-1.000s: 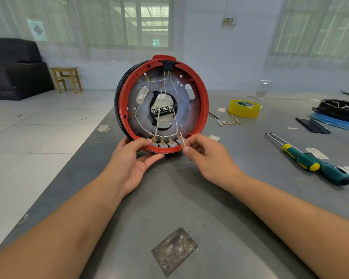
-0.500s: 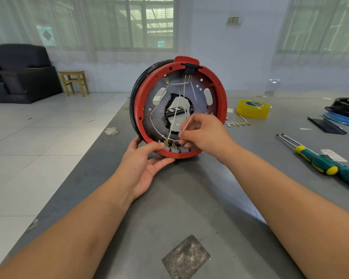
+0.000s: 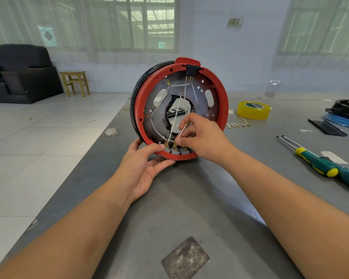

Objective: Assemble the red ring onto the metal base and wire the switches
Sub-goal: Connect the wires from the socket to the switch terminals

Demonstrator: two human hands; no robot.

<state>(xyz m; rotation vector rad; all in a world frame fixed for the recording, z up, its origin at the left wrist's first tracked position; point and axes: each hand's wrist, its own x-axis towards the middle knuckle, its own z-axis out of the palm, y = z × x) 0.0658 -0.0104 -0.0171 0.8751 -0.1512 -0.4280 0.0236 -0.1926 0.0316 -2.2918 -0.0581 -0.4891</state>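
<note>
The red ring (image 3: 223, 101) sits around the round metal base (image 3: 159, 117), and the whole assembly stands on edge on the grey table (image 3: 189, 198). White wires (image 3: 176, 115) with brass terminals cross the base down to a row of grey switches (image 3: 174, 151) at the ring's bottom. A black part (image 3: 190, 71) sits at the top. My left hand (image 3: 144, 166) holds the ring's lower left rim, thumb by the switches. My right hand (image 3: 199, 138) pinches a white wire end just above the switches.
A yellow tape roll (image 3: 253, 109) and loose terminal wires (image 3: 238, 124) lie right of the assembly. Two screwdrivers (image 3: 320, 166) lie at the right, with a black and blue part (image 3: 345, 113) beyond. The table's left edge drops to a tiled floor. A patch (image 3: 184, 257) marks the near table.
My right hand has moved from the ring's lower right rim up in front of the base and now pinches a wire end above the switches. The left hand keeps its hold.
</note>
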